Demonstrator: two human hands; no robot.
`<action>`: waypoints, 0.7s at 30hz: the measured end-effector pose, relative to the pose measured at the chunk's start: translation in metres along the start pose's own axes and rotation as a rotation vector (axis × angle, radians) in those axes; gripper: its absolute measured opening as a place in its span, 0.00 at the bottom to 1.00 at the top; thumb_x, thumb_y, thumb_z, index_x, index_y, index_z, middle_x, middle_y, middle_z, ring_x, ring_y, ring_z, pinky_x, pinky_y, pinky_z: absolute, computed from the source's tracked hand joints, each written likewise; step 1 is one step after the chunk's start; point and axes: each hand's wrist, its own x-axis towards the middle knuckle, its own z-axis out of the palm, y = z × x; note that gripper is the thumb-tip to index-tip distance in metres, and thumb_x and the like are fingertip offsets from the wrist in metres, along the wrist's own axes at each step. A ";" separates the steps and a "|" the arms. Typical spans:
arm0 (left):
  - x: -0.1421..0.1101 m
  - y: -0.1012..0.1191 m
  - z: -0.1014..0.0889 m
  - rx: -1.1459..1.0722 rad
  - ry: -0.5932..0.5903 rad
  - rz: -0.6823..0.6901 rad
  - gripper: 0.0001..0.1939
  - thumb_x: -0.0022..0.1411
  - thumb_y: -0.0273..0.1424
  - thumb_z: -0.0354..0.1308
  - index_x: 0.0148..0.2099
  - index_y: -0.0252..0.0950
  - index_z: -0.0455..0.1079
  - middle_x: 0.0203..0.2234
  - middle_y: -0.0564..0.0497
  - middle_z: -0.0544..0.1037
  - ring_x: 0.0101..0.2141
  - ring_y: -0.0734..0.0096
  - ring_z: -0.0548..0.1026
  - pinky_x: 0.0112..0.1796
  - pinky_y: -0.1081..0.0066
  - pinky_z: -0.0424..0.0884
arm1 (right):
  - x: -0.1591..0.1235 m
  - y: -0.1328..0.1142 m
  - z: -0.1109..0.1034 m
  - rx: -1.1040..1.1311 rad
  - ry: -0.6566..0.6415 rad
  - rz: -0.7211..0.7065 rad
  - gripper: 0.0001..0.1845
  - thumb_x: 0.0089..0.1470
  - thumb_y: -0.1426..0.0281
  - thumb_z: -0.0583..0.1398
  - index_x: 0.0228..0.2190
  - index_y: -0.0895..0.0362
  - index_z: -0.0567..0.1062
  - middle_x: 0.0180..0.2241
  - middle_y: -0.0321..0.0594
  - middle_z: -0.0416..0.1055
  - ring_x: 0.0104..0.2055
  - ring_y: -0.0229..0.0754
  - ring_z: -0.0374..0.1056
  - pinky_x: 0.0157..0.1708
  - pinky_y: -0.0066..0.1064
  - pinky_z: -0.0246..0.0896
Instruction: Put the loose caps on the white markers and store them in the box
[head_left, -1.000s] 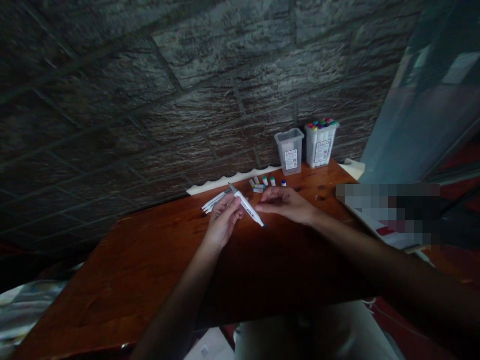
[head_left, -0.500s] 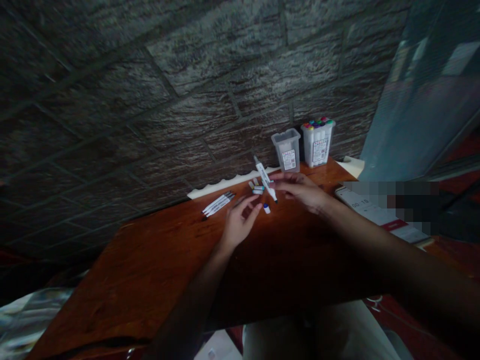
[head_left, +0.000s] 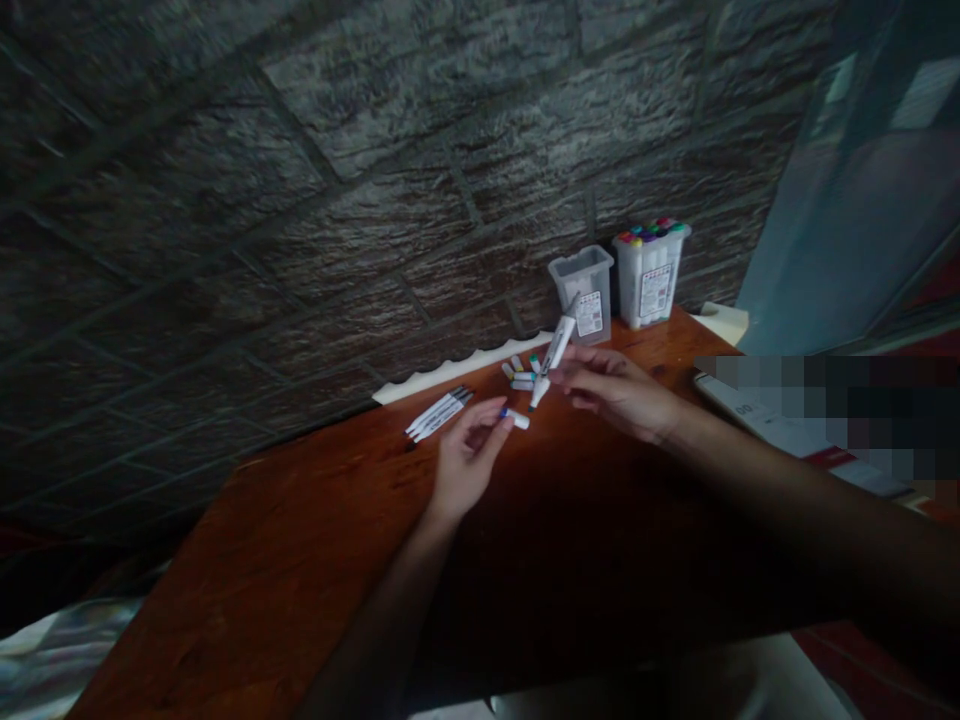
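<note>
Pinched in my left hand (head_left: 469, 455) is a white marker cap (head_left: 516, 419) with a blue end; its white side points right. My right hand (head_left: 619, 390) grips a white marker (head_left: 556, 347) by its barrel, tilted, with the lower tip bare just above the cap and apart from it. Behind the marker, several loose caps (head_left: 523, 384) with yellow, blue and green ends lie on the wooden table (head_left: 300, 530). Left of my left hand, several uncapped white markers (head_left: 437, 414) rest side by side.
A clear plastic bin (head_left: 581, 265) stands by the wall next to a second bin (head_left: 652, 280) full of markers with coloured caps. A wavy white strip (head_left: 465, 365) runs along the stone wall (head_left: 352, 220). A flat white item (head_left: 765, 410) lies at the right edge.
The marker passed from my left hand to my right and now points its bare tip down left. My left hand has picked up the blue-ended cap from the table.
</note>
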 end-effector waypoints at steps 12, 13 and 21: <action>-0.003 0.022 -0.006 -0.515 0.078 -0.087 0.09 0.57 0.32 0.65 0.41 0.39 0.73 0.32 0.51 0.78 0.30 0.75 0.74 0.27 0.78 0.68 | -0.003 0.004 0.004 0.106 -0.072 0.005 0.10 0.44 0.68 0.66 0.33 0.53 0.77 0.29 0.34 0.68 0.26 0.32 0.57 0.20 0.25 0.42; -0.003 0.024 -0.005 -0.527 0.075 -0.083 0.09 0.57 0.31 0.65 0.42 0.39 0.73 0.33 0.51 0.78 0.30 0.75 0.74 0.27 0.78 0.68 | -0.003 0.004 0.005 0.108 -0.068 0.007 0.10 0.44 0.69 0.66 0.33 0.53 0.77 0.29 0.34 0.68 0.26 0.32 0.57 0.20 0.25 0.42; -0.005 0.023 -0.009 -0.531 0.022 -0.088 0.12 0.58 0.29 0.64 0.46 0.42 0.75 0.43 0.48 0.78 0.34 0.74 0.75 0.29 0.76 0.69 | -0.003 0.005 0.005 0.102 -0.055 -0.019 0.09 0.45 0.68 0.66 0.34 0.52 0.77 0.27 0.34 0.67 0.25 0.32 0.56 0.19 0.25 0.42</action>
